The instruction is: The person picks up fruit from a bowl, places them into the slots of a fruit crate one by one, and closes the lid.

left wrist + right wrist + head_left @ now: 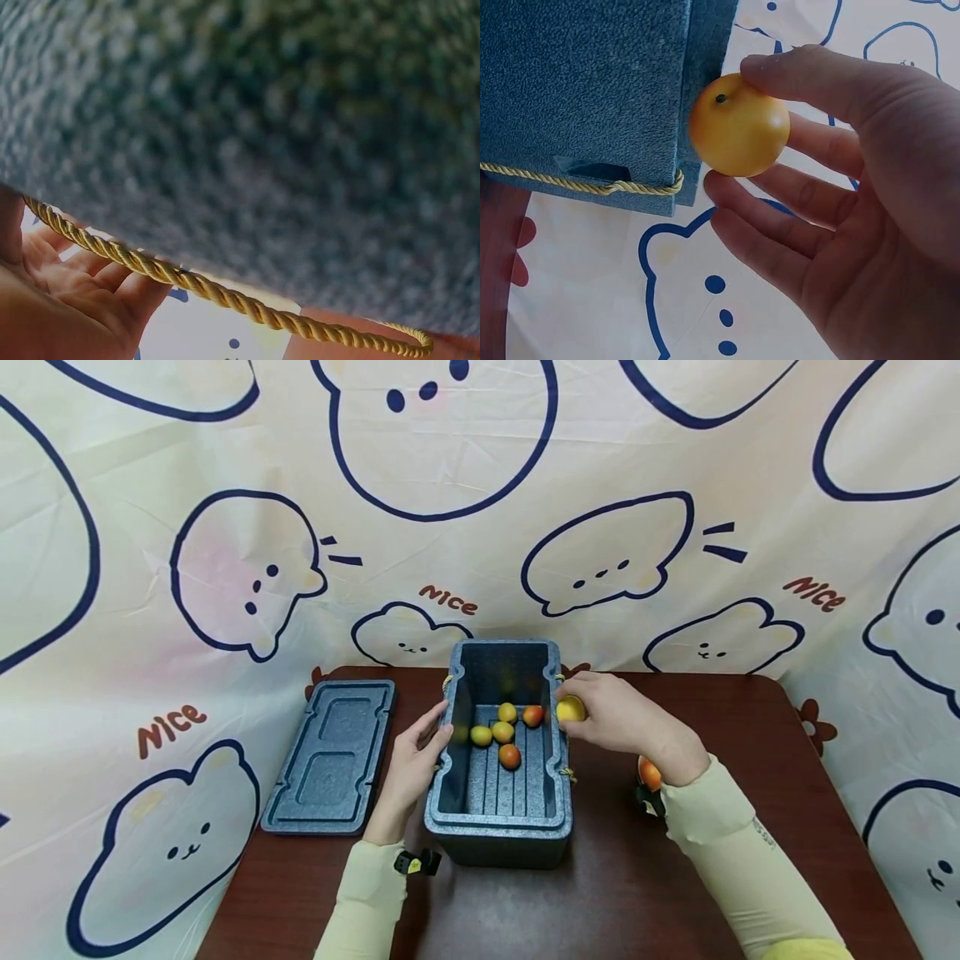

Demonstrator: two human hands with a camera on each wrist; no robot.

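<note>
A grey-blue foam box stands uncovered on the table, with several small yellow and orange-red fruits on its ribbed floor. Against the box's left rim rests my left hand, its fingers loosely extended along the outside. The left wrist view shows that hand behind a twisted gold rope on the box's side. Just outside the right rim, my right hand pinches a round yellow fruit with a small dark green stem spot. Thumb and fingertips hold it beside the box wall in the right wrist view.
The box's lid lies flat on the dark brown table, left of the box. An orange-red fruit shows partly behind my right wrist. A patterned cloth hangs behind the table and along its sides.
</note>
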